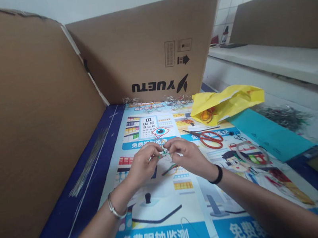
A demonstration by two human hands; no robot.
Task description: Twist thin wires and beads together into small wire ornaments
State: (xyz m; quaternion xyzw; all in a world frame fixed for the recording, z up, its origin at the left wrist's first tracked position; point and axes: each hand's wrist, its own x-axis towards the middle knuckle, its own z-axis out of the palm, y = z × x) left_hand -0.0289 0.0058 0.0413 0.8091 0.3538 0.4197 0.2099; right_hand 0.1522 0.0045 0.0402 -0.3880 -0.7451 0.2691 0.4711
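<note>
My left hand [145,162] and my right hand [187,156] meet over the middle of the printed sheet, fingertips bent in a pinch. Between them runs a small piece of thin wire [164,154] with green on it; its exact form is too fine to make out. Thin red and pale strands rise just beyond the fingertips. Below the hands lie a few thin coloured strands [171,169]. Red-handled scissors [212,139] rest to the right of my right hand, blades pointing left.
Cardboard panels [141,45] stand behind and at left. A yellow bag [226,104] lies open at back right, near a heap of thin wires [284,117]. Straight wires [90,164] lie along the left edge. A clear coil [250,154] sits at right. Loose wires [174,101] line the back.
</note>
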